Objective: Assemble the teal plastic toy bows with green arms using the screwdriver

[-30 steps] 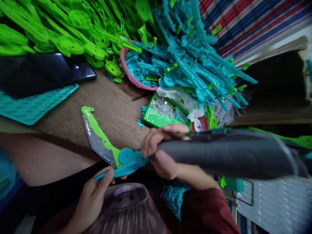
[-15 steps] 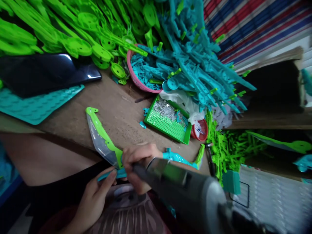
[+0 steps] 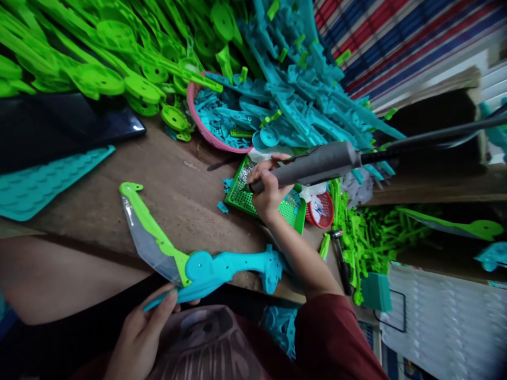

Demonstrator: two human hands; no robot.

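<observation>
My left hand (image 3: 144, 324) pinches the pointed lower end of a blue plastic toy blade or sword handle (image 3: 233, 266) at the table's front edge. Joined to it by a round hub is a lime-green arm (image 3: 152, 214) with a clear blade along its side. My right hand (image 3: 269, 192) is wrapped round a grey corded electric screwdriver (image 3: 317, 166), held nearly level over a green perforated tray (image 3: 247, 203). Small silvery screws (image 3: 242, 182) lie in that tray. The screwdriver's tip is hidden by the fingers.
Behind are heaps of lime-green parts (image 3: 99, 79) and blue parts (image 3: 293, 79), with a pink basket (image 3: 194, 113). A small red basket (image 3: 327, 211) and a hammer (image 3: 341, 258) lie right. At left, a black glossy device (image 3: 71, 124) rests on a teal sheet (image 3: 51, 182).
My right hand has moved with the screwdriver from the blue piece up and away to the screw tray. The toy is now uncovered, still in my left hand. The view has shifted slightly right.
</observation>
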